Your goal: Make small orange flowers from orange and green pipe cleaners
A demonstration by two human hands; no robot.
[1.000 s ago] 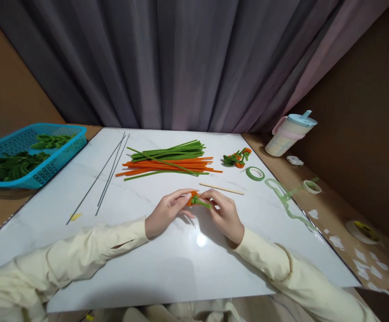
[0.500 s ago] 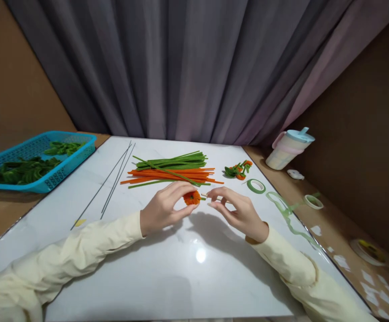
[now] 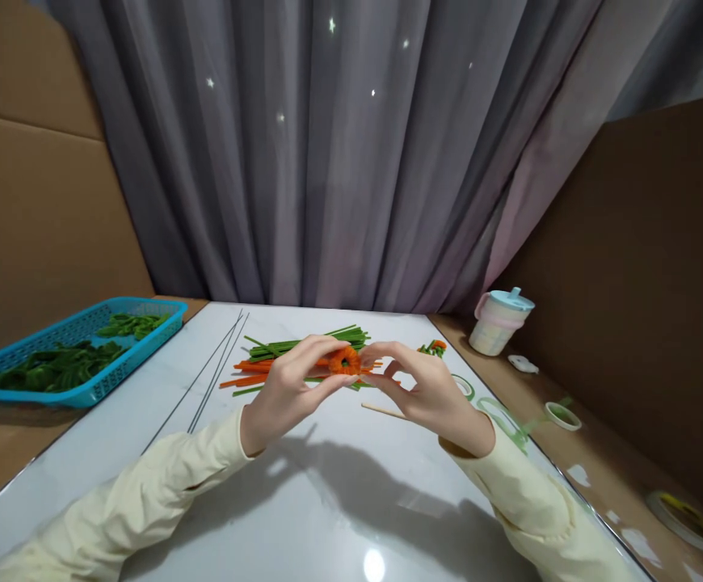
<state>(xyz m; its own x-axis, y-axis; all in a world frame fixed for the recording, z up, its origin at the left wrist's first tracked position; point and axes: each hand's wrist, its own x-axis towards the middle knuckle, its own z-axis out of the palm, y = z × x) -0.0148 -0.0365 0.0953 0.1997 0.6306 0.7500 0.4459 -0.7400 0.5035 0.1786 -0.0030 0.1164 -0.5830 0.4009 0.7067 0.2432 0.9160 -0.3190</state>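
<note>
A small orange flower [image 3: 344, 361] of fuzzy pipe cleaner with a green centre is held up over the table. My left hand [image 3: 294, 384] pinches its left side between thumb and fingers. At its right edge, my right hand [image 3: 418, 388] closes thumb and fingertips on the petals. A thin pale stick [image 3: 381, 411] shows below the right hand, partly hidden by it; whether it lies on the table or is held, I cannot tell. Behind the hands are green pipe cleaners [image 3: 351, 333] and orange pipe cleaners [image 3: 248, 380], partly covered.
Thin dark wires [image 3: 215, 380] lie on the white tabletop [image 3: 254, 517]. To the left stands a blue basket [image 3: 94, 392] of green pieces. Small orange and green flowers [image 3: 435, 348], green tape [image 3: 465, 386], a tape roll [image 3: 563, 416] and a lidded cup [image 3: 500, 323] are at right.
My right hand has come left onto the flower; the pale stick, formerly at its fingertips, now shows below the hand. The head view has tilted up, showing more curtain.
</note>
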